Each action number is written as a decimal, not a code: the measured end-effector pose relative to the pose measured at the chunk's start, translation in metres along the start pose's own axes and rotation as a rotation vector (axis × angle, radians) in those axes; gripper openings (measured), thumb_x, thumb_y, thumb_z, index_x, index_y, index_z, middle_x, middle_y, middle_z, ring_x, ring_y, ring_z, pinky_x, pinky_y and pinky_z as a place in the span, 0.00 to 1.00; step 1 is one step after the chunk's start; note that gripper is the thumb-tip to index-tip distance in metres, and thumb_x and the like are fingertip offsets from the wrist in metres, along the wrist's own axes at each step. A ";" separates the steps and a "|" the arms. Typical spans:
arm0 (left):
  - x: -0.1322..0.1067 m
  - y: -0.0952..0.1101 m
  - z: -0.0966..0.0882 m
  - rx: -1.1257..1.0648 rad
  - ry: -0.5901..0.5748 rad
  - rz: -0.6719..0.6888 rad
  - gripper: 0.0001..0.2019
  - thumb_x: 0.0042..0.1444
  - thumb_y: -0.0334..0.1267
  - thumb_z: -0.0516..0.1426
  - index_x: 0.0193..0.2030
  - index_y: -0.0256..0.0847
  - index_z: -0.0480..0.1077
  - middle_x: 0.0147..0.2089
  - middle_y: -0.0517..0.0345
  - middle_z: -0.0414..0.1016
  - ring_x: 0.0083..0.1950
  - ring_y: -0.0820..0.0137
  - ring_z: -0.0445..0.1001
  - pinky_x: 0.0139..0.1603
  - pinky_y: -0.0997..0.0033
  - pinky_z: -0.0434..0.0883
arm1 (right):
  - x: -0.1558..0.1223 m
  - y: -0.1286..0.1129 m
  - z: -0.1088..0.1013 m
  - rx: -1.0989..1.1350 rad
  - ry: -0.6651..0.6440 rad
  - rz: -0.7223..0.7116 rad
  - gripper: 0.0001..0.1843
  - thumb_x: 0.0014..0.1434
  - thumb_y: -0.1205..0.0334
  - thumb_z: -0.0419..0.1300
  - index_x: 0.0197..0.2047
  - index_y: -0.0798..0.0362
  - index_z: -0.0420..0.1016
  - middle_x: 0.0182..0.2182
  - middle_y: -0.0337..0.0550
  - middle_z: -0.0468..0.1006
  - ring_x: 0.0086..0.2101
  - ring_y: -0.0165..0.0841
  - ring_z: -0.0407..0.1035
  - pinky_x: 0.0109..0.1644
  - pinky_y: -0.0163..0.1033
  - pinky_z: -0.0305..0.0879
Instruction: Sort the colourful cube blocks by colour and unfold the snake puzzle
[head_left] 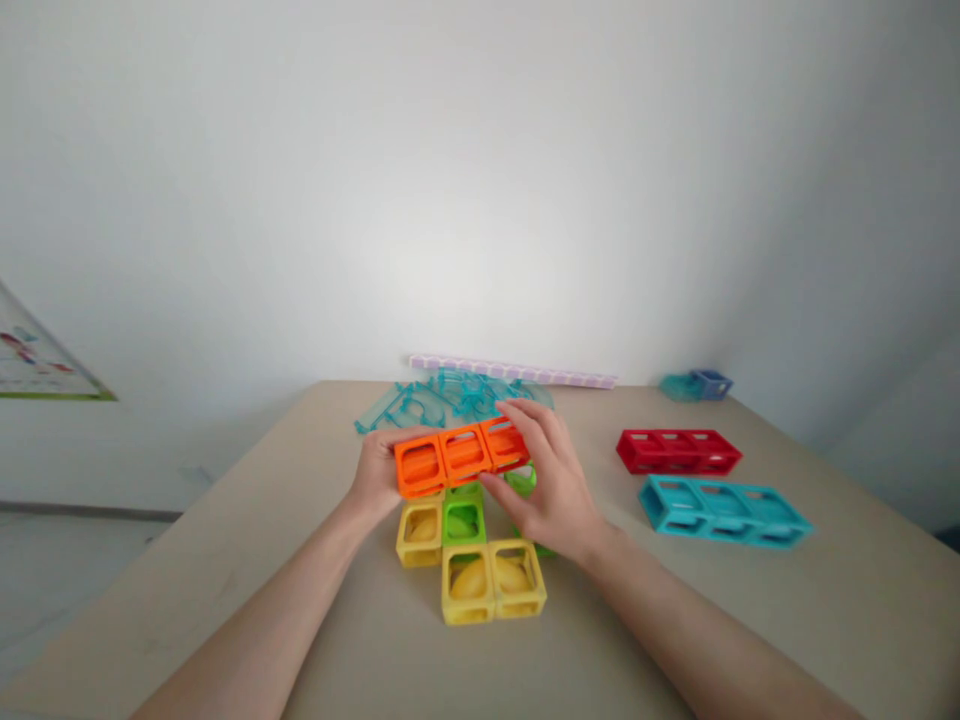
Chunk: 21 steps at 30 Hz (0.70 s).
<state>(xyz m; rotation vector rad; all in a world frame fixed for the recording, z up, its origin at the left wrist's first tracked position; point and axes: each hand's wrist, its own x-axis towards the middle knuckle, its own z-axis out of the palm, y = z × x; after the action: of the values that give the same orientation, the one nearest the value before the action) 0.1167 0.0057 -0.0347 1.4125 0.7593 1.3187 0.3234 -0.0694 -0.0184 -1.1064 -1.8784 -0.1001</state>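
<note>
An orange row of three hollow cube blocks (466, 455) is held up, slightly tilted, between both hands. My left hand (377, 478) grips its left end from behind and the side. Around its right end my right hand (551, 480) is closed, thumb at the lower edge and fingers over the top. Just below, on the table, sit green hollow cubes (464, 522) joined with a yellow cube (420, 534) and a pair of yellow cubes (493, 583). The orange row and my right hand partly hide the green cubes.
To the right lie a red three-cube row (679, 453) and a light-blue three-cube row (724, 511). Translucent teal pieces (457, 398) are spread at the back, before a lilac patterned strip (514, 371) by the wall. A dark-blue cube (710, 384) stands at the far right corner.
</note>
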 end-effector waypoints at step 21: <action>-0.003 0.012 -0.002 -0.435 -0.256 0.043 0.15 0.47 0.37 0.59 0.40 0.32 0.79 0.38 0.41 0.78 0.41 0.58 0.74 0.35 0.63 0.71 | -0.140 0.064 -0.174 -0.616 -0.368 0.123 0.20 0.55 0.54 0.60 0.52 0.47 0.73 0.46 0.50 0.79 0.46 0.47 0.73 0.50 0.52 0.66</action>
<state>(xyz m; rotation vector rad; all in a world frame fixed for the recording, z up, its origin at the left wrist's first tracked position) 0.1119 -0.0004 -0.0242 1.2155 0.2513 1.2152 0.5096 -0.2056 -0.0451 -1.7493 -2.1630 -0.4555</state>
